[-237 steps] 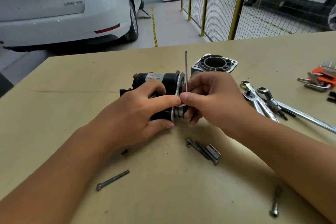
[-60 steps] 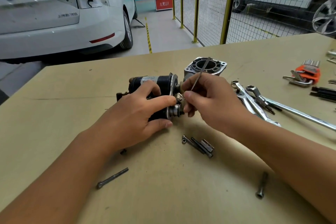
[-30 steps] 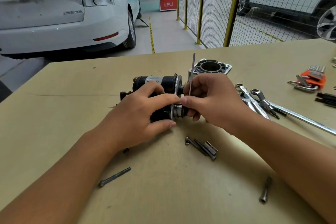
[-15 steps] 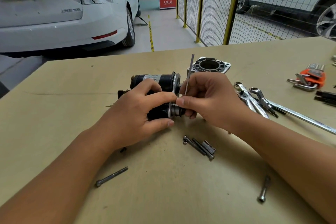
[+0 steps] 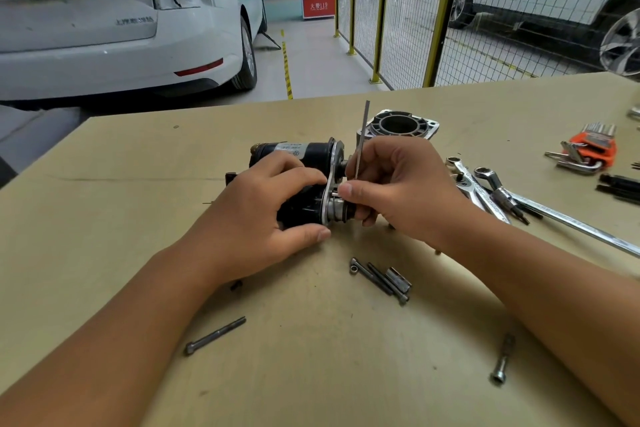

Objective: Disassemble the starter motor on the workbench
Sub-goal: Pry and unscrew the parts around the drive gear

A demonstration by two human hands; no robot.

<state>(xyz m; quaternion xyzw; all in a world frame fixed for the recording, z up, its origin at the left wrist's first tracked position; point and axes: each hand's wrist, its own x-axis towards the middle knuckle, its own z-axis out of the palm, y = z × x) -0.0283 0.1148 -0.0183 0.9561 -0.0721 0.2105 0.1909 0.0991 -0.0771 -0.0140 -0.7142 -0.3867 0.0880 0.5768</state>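
Note:
The black starter motor (image 5: 304,156) lies on its side in the middle of the workbench (image 5: 104,218), its silver end plate and shaft facing right. My left hand (image 5: 263,215) grips the motor body from the near side. My right hand (image 5: 398,191) pinches a thin hex key (image 5: 363,128) at the end plate, with the key's long arm standing almost upright. The key's tip and the screw under it are hidden by my fingers. The removed aluminium nose housing (image 5: 398,125) stands just behind my right hand.
Loose bolts lie near me: one at the left (image 5: 214,335), a cluster with a socket (image 5: 381,279), one at the right (image 5: 501,362). Wrenches and a ratchet (image 5: 498,194) lie right of my hand. An orange hex key set (image 5: 588,152) sits at the far right.
The hex key's long arm has swung back and forth between tilted and upright in my right hand. My left hand has kept its grip on the motor.

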